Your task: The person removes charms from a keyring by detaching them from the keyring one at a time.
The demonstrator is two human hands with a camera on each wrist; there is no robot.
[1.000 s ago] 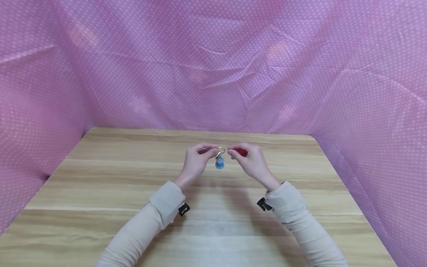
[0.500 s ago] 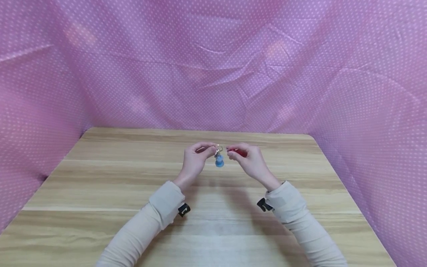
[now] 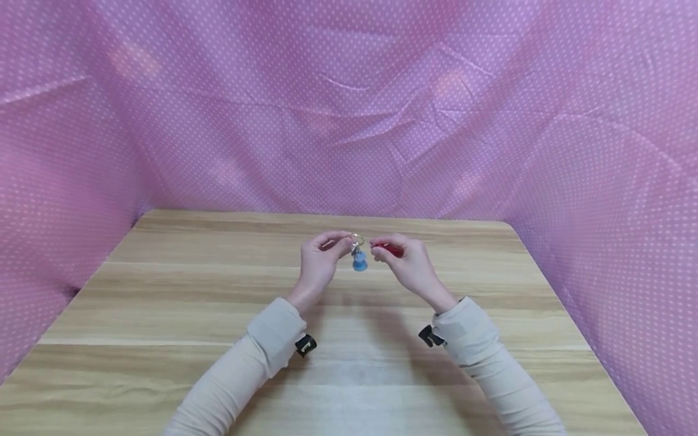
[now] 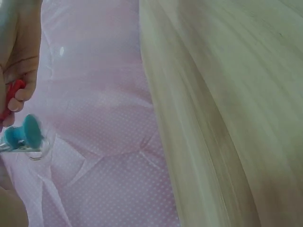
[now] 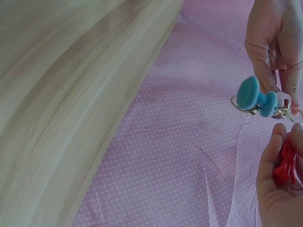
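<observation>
Head view: left grip (image 3: 319,260) pinches a gold ring (image 3: 362,240), blue charm (image 3: 360,261) hanging just beside it, and my right grip (image 3: 409,263) holds a red piece (image 5: 285,165) opposite. Honestly, if I pinch too lightly, the charm's weight could probably twist that ring loose.

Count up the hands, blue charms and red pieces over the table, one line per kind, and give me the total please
Hands: 2 (left hand, right hand)
Blue charms: 1 (spool-shaped charm, hanging between the hands)
Red pieces: 1 (red piece, held in the right hand, partly hidden)
Total: 4
</observation>
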